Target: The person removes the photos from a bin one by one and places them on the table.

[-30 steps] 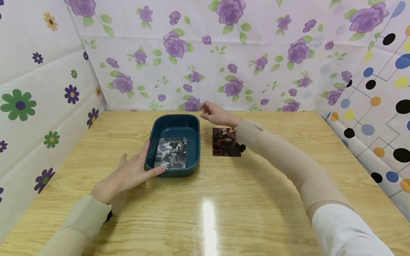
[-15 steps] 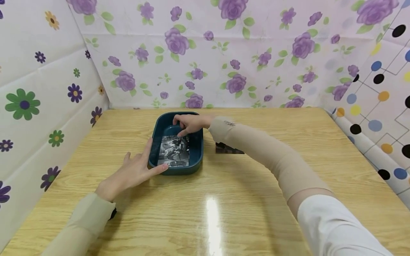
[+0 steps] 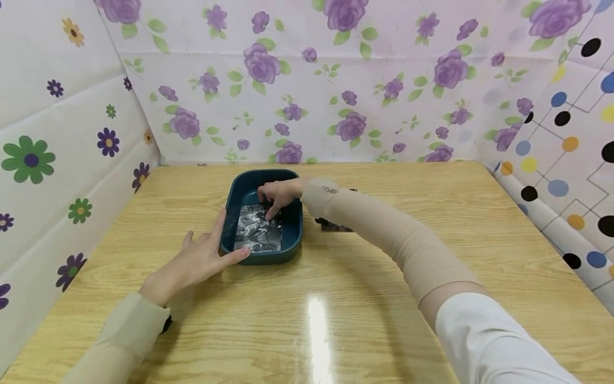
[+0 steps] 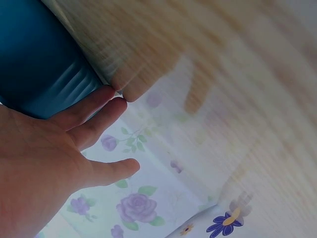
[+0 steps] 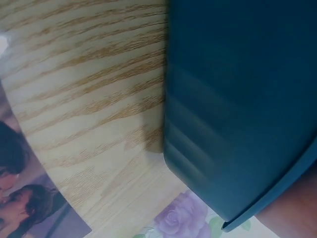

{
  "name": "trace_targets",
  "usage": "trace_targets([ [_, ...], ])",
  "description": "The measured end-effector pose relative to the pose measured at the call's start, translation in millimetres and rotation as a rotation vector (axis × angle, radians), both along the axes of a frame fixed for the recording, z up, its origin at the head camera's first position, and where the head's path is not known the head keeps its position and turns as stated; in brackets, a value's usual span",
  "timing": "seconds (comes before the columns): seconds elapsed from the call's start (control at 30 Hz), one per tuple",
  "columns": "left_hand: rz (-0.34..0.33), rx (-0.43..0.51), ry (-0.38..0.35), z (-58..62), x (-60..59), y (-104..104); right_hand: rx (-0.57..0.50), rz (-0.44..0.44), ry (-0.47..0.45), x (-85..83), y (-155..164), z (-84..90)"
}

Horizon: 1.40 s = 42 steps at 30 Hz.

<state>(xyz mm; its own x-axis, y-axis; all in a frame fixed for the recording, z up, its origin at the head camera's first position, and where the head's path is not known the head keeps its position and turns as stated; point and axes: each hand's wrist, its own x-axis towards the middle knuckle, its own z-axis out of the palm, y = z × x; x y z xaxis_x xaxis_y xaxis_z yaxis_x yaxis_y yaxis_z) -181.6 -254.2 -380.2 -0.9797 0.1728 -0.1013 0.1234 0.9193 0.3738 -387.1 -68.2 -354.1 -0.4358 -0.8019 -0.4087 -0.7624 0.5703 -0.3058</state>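
A dark teal tray point(image 3: 291, 229) stands on the table, left of centre. Flat inside it lies a black-and-white photo point(image 3: 254, 234). My left hand point(image 3: 192, 261) rests against the tray's near left corner with spread fingers, the thumb along the near rim. In the left wrist view these fingers point(image 4: 94, 111) touch the tray's outer wall. My right hand point(image 3: 283, 193) reaches over the right rim into the tray. Its thumb tip is over the photo's upper right part, the bent fingers apart from it near the far edge. Whether the thumb touches the photo cannot be told.
Right of the tray a dark, colour photo point(image 5: 29, 198) lies on the wooden table point(image 3: 364, 298), partly hidden in the head view by my right forearm. Flower-patterned cloth point(image 3: 307, 106) hangs behind the table, with more patterned cloth on both sides.
My right hand has come from beyond the tray's far right corner down into the tray, over the black-and-white photo. My left hand has kept its place on the tray.
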Motion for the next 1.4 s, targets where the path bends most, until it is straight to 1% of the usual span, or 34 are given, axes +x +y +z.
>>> trace_targets([
  [0.27, -0.004, 0.001, -0.003, -1.1, -0.8, 4, 0.008, 0.0, 0.042, 1.5, 3, -3.9],
  [0.43, -0.002, -0.011, 0.008, -0.1, -1.1, 4, -0.014, 0.007, 0.061, 1.5, 0, -5.1],
  [0.7, -0.002, -0.016, -0.001, 0.4, -1.9, 2, -0.03, -0.065, 0.074, 8.3, -1, -1.9],
  [0.87, -0.001, -0.018, -0.005, -0.8, -1.7, 3, -0.085, -0.09, 0.071, 12.7, 2, -1.4],
  [0.97, 0.001, -0.019, -0.008, -0.6, -1.2, 4, -0.139, -0.091, 0.051, 14.7, 6, 1.4],
  [1.13, 0.002, -0.02, -0.016, 0.0, -0.4, 4, -0.229, -0.102, -0.023, 17.4, 12, 10.7],
  [1.4, -0.007, -0.016, -0.021, -0.2, -1.9, 4, -0.355, -0.229, -0.235, 16.7, 23, 21.2],
])
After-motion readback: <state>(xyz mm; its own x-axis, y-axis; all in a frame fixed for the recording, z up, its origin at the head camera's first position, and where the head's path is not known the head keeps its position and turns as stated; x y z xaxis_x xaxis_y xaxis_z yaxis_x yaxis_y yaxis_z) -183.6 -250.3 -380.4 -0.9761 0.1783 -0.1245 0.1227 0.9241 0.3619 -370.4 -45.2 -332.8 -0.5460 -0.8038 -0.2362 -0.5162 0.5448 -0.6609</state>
